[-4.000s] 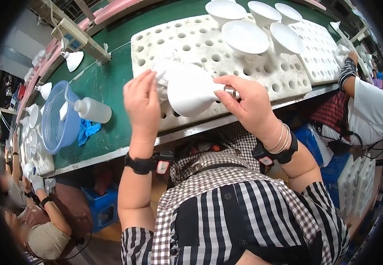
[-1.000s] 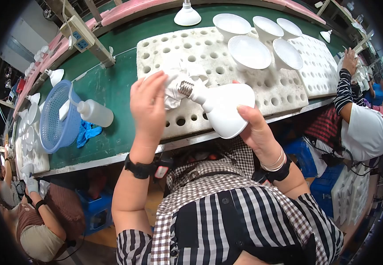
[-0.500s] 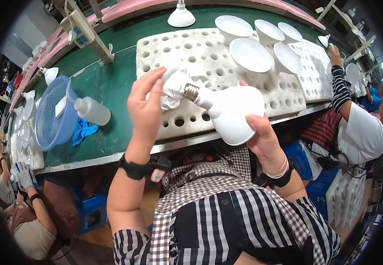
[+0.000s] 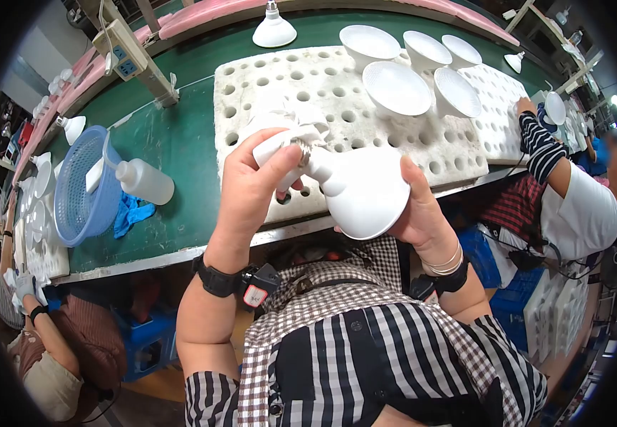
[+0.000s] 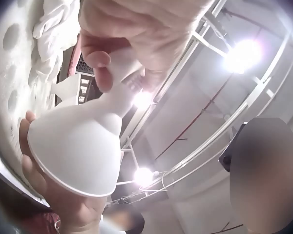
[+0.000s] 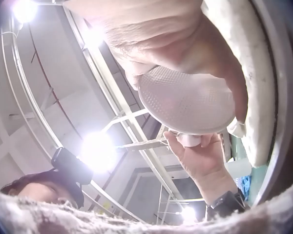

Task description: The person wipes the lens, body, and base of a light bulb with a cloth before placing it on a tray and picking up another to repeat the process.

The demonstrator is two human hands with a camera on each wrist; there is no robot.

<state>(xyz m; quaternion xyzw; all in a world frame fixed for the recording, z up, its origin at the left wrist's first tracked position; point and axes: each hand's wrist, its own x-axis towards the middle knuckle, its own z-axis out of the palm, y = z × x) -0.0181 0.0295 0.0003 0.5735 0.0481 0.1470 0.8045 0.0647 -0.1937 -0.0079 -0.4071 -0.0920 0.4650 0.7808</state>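
Observation:
A white cone-shaped lamp [image 4: 369, 192] is held between both hands, tilted, its metal screw base toward the left. My right hand [image 4: 424, 213] grips the wide end by its rim; the right wrist view shows the textured lamp face [image 6: 185, 100] under that hand. With thumb and fingers my left hand [image 4: 251, 181] pinches white cloth around the screw base, which the cloth partly covers. More crumpled white cloth [image 4: 291, 114] lies on the foam board [image 4: 251, 82] just behind. In the left wrist view the left fingers [image 5: 103, 61] curl round the base end.
Several white lamps stand in the foam board, one of them [image 4: 396, 89] near its middle. Another lamp [image 4: 274, 30] stands on the green table [image 4: 187, 142]. A blue basket [image 4: 84, 192], a squeeze bottle [image 4: 146, 181] and blue cloth [image 4: 132, 213] are at the left. Other people work at both sides.
The lamp first pointed its base right, in the right hand; it has been turned so the base points left. The left hand has since closed with cloth on the base.

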